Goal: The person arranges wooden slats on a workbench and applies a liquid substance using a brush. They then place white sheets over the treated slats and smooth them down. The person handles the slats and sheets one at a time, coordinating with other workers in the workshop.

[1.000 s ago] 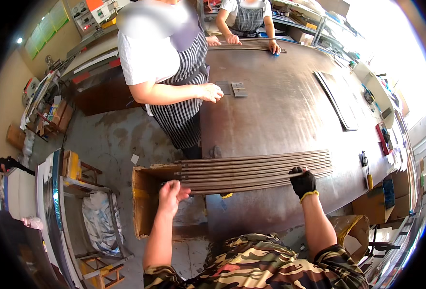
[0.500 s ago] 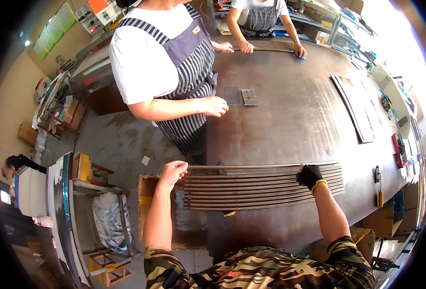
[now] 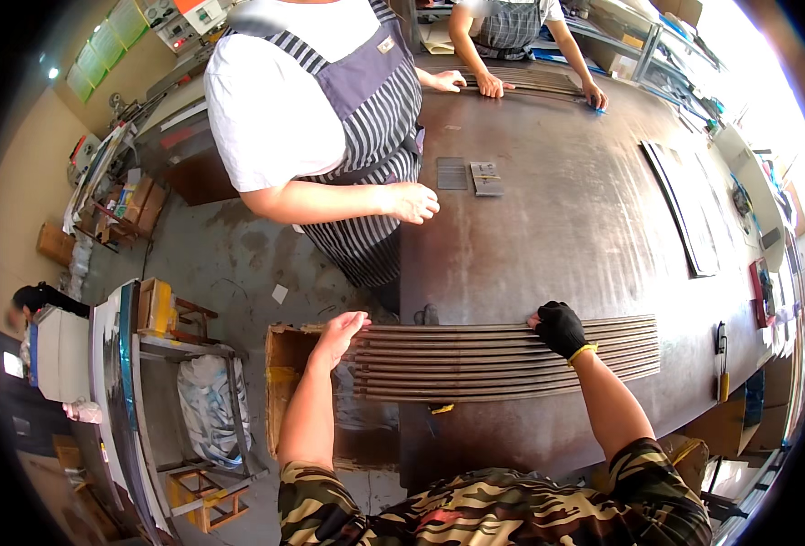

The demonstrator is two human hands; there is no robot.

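A row of long, thin metal rods lies side by side across the near part of the metal table, their left ends jutting past its left edge. My bare left hand is closed at the left end of the farthest rod, thumb and fingers pinched together. My right hand, in a black glove with a yellow cuff, is closed over the far side of the row, towards its right part. The glove hides the rod beneath it. A small yellow-and-black object shows at the row's near edge.
Under the rods' left ends stands an open box. A co-worker in a striped apron stands at the table's left; another's hands touch rods at the far end. Dark strips and a yellow-handled tool lie right.
The farthest rod has come nearer, up against the row. My right hand has slid left along the rods. The view has shifted slightly.
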